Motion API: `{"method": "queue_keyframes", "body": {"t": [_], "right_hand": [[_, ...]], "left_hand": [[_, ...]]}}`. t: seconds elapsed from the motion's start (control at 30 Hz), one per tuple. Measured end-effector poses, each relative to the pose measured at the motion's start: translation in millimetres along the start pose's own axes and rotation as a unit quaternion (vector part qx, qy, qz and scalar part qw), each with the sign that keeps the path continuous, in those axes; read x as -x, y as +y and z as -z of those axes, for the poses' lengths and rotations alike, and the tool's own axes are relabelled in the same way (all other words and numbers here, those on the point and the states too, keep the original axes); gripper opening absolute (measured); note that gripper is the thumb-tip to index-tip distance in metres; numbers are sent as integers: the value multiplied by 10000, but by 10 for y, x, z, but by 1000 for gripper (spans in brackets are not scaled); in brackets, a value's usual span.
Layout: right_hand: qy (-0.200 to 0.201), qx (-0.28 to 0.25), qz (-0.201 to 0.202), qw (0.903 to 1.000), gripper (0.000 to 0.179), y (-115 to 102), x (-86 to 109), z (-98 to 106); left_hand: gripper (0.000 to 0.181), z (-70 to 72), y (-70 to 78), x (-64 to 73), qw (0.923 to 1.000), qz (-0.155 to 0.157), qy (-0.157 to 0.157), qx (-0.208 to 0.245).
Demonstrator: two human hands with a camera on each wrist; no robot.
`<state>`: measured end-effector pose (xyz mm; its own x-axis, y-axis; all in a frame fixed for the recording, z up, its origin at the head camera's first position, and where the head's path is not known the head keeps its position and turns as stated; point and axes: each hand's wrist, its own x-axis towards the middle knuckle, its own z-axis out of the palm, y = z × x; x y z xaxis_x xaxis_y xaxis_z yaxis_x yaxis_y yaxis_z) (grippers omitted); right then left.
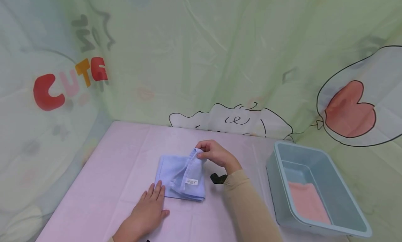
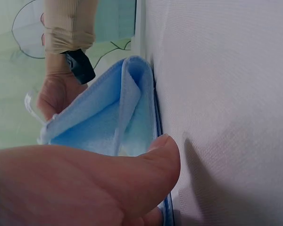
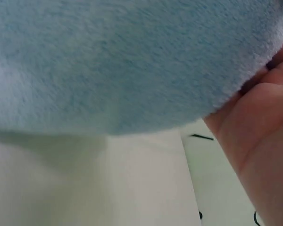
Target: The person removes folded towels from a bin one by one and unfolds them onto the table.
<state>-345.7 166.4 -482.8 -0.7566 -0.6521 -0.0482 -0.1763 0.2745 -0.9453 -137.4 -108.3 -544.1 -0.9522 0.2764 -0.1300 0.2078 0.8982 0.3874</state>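
A light blue towel (image 1: pixel 176 167) lies partly folded on the table, its right part lifted and showing a white label (image 1: pixel 191 181). The right hand (image 1: pixel 216 154) pinches the raised edge of the towel between thumb and fingers. In the right wrist view the fuzzy towel (image 3: pixel 122 66) fills the upper part, beside the palm (image 3: pixel 262 127). Flat on the towel's lower left corner rests the left hand (image 1: pixel 146 210), fingers straight. The left wrist view shows its thumb (image 2: pixel 155 165) in front of the lifted fold (image 2: pixel 132 89).
At the right stands a light blue plastic bin (image 1: pixel 333 175) with a pink cloth (image 1: pixel 307 202) inside. A black wrist camera (image 1: pixel 218 178) sits under the right wrist. The pink-white table (image 1: pixel 132 147) meets printed curtains (image 1: pixel 150 60) at the back and left.
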Motion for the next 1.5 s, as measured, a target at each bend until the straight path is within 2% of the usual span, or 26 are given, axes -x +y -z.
{"method": "queue_keyframes", "body": {"t": [0.33,0.5,0.7,0.93,1.17,1.5], "right_hand": [[-57,-207,-115,9997,14,61,206,231],[59,-381,-169,9991,16,93,324,289],[132,-623,53,9980,18,201,479,352],[237,-547,207,9980,20,340,673,420],[489,-644,248,9964,15,485,847,473],[1116,-525,-84,9923,18,664,982,505]], "left_hand": [[81,-24,-1,24,9999,9,10,-122],[79,-21,2,21,10000,-2,-2,-85],[78,-33,-9,22,10000,-24,14,-37],[78,-22,-21,35,10000,-52,10,-54],[78,-25,-28,37,10000,-53,-2,-57],[78,-30,-31,41,9999,-85,42,-41]]}}
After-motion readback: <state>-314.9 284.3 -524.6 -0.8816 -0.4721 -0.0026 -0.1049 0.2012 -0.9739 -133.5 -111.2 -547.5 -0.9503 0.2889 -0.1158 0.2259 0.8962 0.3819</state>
